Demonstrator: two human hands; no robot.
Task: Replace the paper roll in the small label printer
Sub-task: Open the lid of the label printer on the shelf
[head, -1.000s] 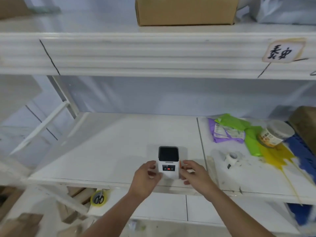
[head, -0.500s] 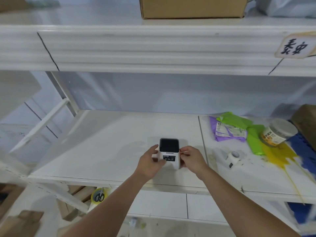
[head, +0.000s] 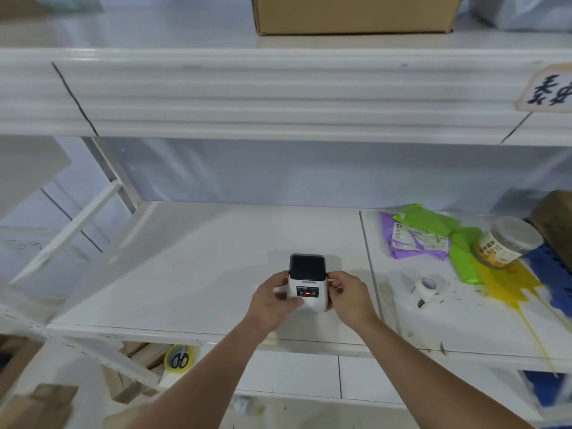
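The printer (head: 308, 283) is a small white box with rounded corners and a dark, glossy lid on top. The lid is shut. Its front face bears a dark strip of controls with a red light in the middle. It stands upright on the white shelf (head: 192, 274), near the front edge and just left of the seam between the shelf's two boards, front face turned toward the person. Both hands clasp its sides, so its lower corners are partly hidden.

A small white roll (head: 425, 289) lies on the right board, right of the printer and apart from it, its open core tilted up toward the camera. Dark print shows on its lower edge, too small to read.
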